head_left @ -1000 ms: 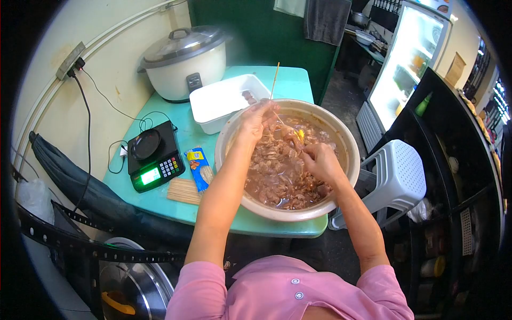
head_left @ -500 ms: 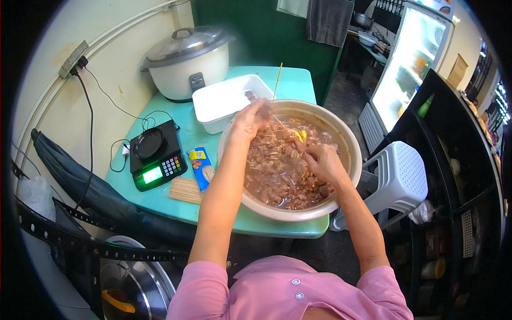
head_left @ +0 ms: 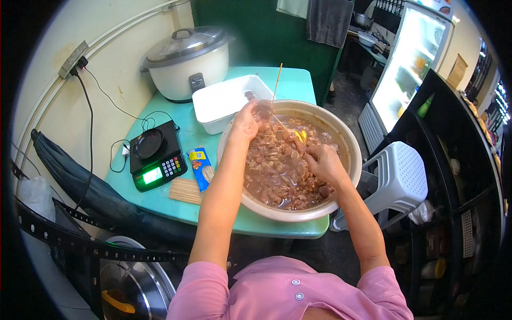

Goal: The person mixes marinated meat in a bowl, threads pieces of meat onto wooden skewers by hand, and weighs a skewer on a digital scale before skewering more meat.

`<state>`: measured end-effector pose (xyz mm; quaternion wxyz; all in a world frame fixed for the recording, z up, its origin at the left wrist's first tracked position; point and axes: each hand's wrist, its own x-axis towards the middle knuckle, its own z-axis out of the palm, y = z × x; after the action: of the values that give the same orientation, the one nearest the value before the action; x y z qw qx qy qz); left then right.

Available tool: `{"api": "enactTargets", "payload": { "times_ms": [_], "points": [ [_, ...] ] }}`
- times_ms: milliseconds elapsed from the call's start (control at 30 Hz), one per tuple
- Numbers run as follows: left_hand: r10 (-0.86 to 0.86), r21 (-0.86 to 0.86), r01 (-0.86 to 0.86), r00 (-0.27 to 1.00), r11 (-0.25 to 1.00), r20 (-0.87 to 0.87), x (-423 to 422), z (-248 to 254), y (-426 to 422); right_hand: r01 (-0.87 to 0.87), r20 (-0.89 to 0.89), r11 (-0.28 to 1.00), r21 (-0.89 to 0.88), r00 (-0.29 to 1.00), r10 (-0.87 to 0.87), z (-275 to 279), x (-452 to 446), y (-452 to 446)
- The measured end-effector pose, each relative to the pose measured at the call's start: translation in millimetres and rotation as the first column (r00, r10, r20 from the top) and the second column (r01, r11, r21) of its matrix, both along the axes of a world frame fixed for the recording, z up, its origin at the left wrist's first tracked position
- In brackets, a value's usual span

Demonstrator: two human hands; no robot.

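A large beige basin (head_left: pixel 349 136) holds raw meat pieces (head_left: pixel 277 170) in brownish liquid. Over its far left side, my left hand (head_left: pixel 249 121) is closed on a thin bamboo skewer (head_left: pixel 278 121) that slants down towards the middle. At the skewer's lower end, my right hand (head_left: pixel 322 161) pinches a piece of meat (head_left: pixel 293 143) low over the basin. Something bright yellow (head_left: pixel 301 135) shows beside that meat; its kind is unclear. Another thin stick (head_left: pixel 278 80) rises behind my left fingers, its lower end hidden. The left fingertips are partly blurred.
A white tub (head_left: pixel 218 104) with some meat touches the basin's far left. Loose skewers (head_left: pixel 185 190), a blue packet (head_left: pixel 201 168), a digital scale (head_left: pixel 157 157) and a rice cooker (head_left: pixel 186 64) share the green table (head_left: pixel 298 80). A grey stool (head_left: pixel 397 176) stands right.
My left hand has turned slightly and its fingers have shifted at the skewer. The right hand stays almost in place. What looks like a foot now shows in the passage at the back.
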<state>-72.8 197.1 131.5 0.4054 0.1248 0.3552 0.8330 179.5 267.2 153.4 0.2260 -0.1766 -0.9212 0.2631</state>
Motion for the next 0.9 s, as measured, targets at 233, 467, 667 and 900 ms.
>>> {"api": "enactTargets", "payload": {
  "times_ms": [233,467,667,900],
  "points": [
    [-0.021,0.04,0.025,0.995,0.999,-0.1,4,3,-7,0.01,0.033,1.0,-0.007,0.999,-0.01,5,2,-2],
    [0.071,-0.033,-0.076,0.988,0.997,-0.138,4,2,-3,0.003,0.019,1.0,0.007,1.0,-0.003,0,1,1],
    [0.055,-0.021,-0.058,0.993,0.998,-0.102,0,-6,3,-0.01,-0.031,1.0,0.018,0.999,0.01,-7,-1,5],
    [-0.058,-0.099,0.039,0.978,0.994,-0.199,15,0,3,0.008,-0.006,1.0,0.021,1.0,-0.008,-3,-1,2]
  ]
}}
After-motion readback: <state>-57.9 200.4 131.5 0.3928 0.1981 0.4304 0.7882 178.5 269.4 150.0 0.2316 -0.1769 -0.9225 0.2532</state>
